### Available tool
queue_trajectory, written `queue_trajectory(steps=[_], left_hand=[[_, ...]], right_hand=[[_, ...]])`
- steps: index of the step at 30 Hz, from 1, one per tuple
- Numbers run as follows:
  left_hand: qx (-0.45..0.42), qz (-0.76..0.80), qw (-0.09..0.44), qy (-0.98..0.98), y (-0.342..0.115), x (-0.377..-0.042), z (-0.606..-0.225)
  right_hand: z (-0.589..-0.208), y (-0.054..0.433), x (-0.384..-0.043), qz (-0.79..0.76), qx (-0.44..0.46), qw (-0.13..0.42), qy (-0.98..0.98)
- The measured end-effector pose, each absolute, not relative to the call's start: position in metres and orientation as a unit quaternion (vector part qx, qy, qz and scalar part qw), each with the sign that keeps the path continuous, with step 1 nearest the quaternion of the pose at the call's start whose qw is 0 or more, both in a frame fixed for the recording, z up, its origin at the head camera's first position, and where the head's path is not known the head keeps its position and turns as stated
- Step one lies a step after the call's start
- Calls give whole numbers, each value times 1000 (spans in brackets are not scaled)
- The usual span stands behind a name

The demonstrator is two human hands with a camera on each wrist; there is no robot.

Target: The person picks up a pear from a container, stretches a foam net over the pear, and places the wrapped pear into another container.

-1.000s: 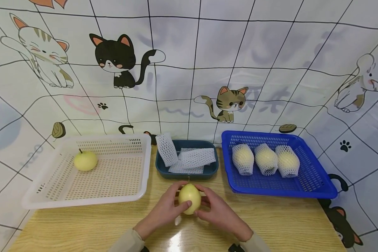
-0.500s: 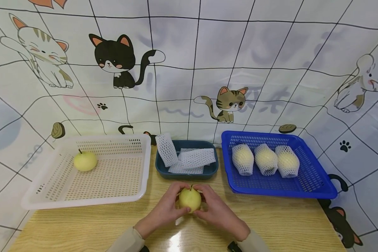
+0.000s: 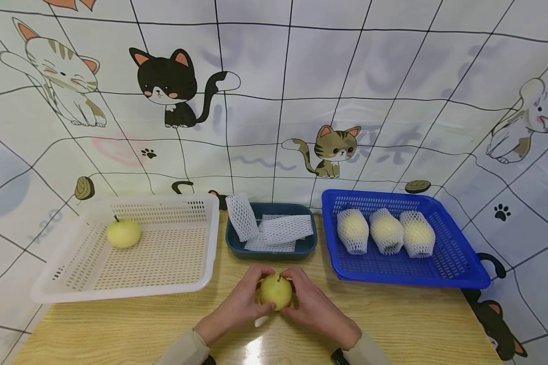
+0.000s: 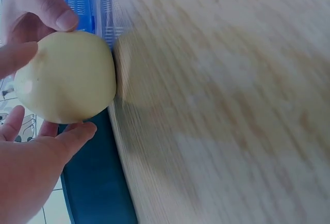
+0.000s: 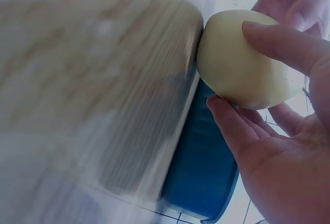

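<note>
Both hands hold one yellow-green pear between them, in front of the teal tray. My left hand grips its left side with fingers and thumb curled round it. On the right side, the fingers and thumb of my right hand curl round it too. In the head view the stem points up and slightly away. Both wrist views show the pear's smooth skin, in the left wrist view as a pale pear and in the right wrist view likewise as a pear.
At left stands a white basket with one bare pear. Behind the hands, the teal tray contains several white foam net sleeves. A blue basket at right bears three net-wrapped pears. All stand on a wooden table.
The pear has tilted in the hands: its stem, which pointed away toward the tray, now shows nearer the top. The hands have shifted only slightly; baskets and tray stay put.
</note>
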State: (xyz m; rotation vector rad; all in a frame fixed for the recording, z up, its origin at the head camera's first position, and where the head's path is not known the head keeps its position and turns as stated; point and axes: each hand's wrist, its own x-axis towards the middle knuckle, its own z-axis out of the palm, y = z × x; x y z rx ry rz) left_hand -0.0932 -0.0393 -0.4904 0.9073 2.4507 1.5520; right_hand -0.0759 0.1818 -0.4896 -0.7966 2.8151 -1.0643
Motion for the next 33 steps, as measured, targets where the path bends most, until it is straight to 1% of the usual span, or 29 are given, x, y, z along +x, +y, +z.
queue_trajectory(steps=[4, 9, 14, 17, 19, 21, 24, 26, 28, 31, 33], left_hand=[[296, 516, 70, 801, -42, -94, -490], [286, 516, 83, 803, -45, -95, -490], [265, 517, 78, 810, -48, -96, -490], [251, 522, 67, 813, -51, -96, -490], [240, 528, 54, 813, -52, -96, -490], [231, 530, 34, 815, -53, -96, -489], [226, 509, -15, 830, -53, -96, -488], [227, 479, -54, 846, -52, -96, -488], [230, 447, -93, 860, -52, -97, -489], [234, 408, -138, 872, -52, -98, -490], [234, 381, -156, 881, -52, -99, -492]], right_hand=[[-490, 183, -75, -330, -257, 4, 908], [-487, 186, -76, -329, -264, 8, 907], [-480, 195, -74, -351, -277, 25, 894], [-472, 203, -71, -363, -274, 21, 890], [-465, 206, -70, -367, -264, 0, 892], [-458, 207, -71, -368, -254, -40, 894], [-447, 203, -77, -349, -231, -115, 901], [-442, 199, -83, -331, -209, -146, 909], [-437, 195, -89, -317, -183, -152, 918], [-431, 188, -100, -311, -145, -129, 930], [-427, 184, -108, -311, -124, -115, 935]])
